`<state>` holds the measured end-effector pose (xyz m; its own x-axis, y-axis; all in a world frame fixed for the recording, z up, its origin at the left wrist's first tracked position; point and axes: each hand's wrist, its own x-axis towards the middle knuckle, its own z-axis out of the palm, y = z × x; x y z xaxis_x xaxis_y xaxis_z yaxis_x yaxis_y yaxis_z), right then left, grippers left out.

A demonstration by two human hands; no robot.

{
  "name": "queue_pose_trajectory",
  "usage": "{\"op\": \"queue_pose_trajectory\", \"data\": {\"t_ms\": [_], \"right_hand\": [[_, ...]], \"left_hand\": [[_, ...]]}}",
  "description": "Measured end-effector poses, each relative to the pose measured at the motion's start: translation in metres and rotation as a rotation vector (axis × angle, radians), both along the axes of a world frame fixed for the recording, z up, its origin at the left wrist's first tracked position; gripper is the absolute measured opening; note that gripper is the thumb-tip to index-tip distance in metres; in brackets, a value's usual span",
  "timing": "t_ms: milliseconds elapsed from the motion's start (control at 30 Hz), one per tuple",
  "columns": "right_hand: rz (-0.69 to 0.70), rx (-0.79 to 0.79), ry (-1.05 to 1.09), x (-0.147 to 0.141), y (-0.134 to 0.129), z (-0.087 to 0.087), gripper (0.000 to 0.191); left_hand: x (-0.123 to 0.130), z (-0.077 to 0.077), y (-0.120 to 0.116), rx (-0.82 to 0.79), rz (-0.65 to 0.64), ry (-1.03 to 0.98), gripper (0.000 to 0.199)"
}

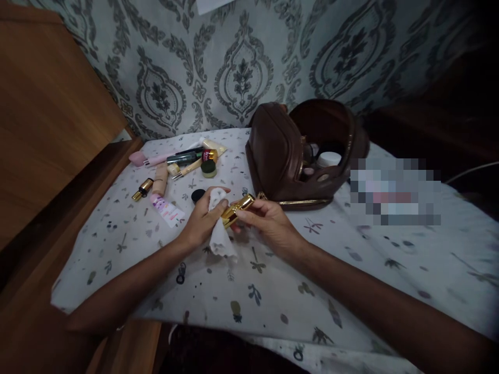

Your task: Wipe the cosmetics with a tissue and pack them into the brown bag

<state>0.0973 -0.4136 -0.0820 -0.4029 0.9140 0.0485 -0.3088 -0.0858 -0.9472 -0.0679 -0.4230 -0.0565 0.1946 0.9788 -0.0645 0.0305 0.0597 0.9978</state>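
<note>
Between my hands is a shiny gold cosmetic tube [239, 209], tilted up to the right. My right hand [275, 221] grips its right end between thumb and fingers. A crumpled white wipe [222, 243] is pinched in my left hand [203, 217] and pressed to the tube's left end, with its loose part hanging below. The fingers under the wipe are partly hidden. Just behind my left hand a black round lid [198, 195] shows. To its left lie a white and purple tube [167, 209], a beige bottle [160, 179] and a small gold and black bottle [142, 189].
An open brown cosmetic bag [275, 150] stands behind my right hand, with a white-lidded jar [328, 159] inside. Several cosmetics, including a green-lidded jar [208, 168] and a pink brush [137, 158], lie at the back left. A wooden panel [50, 104] bounds the left side.
</note>
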Motion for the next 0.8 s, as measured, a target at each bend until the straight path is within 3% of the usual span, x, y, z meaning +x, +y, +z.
{"op": "queue_pose_trajectory", "data": {"t_ms": [200, 467, 567, 667, 800], "right_hand": [[0.116, 0.127, 0.079, 0.001, -0.003, 0.004, 0.027], [0.078, 0.42, -0.155, 0.004, -0.004, 0.005, 0.035], [0.06, 0.388, -0.145, 0.004, -0.006, 0.006, 0.035], [0.009, 0.262, -0.086, 0.003, -0.005, 0.006, 0.04], [-0.012, 0.099, -0.024, 0.001, -0.003, 0.004, 0.051]], "left_hand": [[0.004, -0.004, 0.003, -0.201, 0.055, -0.139, 0.056], [0.005, -0.012, 0.004, -0.273, 0.146, -0.209, 0.049], [0.005, -0.013, 0.004, -0.277, 0.119, -0.175, 0.049], [0.001, -0.013, 0.006, -0.183, 0.062, -0.003, 0.05], [-0.009, -0.007, 0.01, 0.061, 0.207, 0.193, 0.05]]}}
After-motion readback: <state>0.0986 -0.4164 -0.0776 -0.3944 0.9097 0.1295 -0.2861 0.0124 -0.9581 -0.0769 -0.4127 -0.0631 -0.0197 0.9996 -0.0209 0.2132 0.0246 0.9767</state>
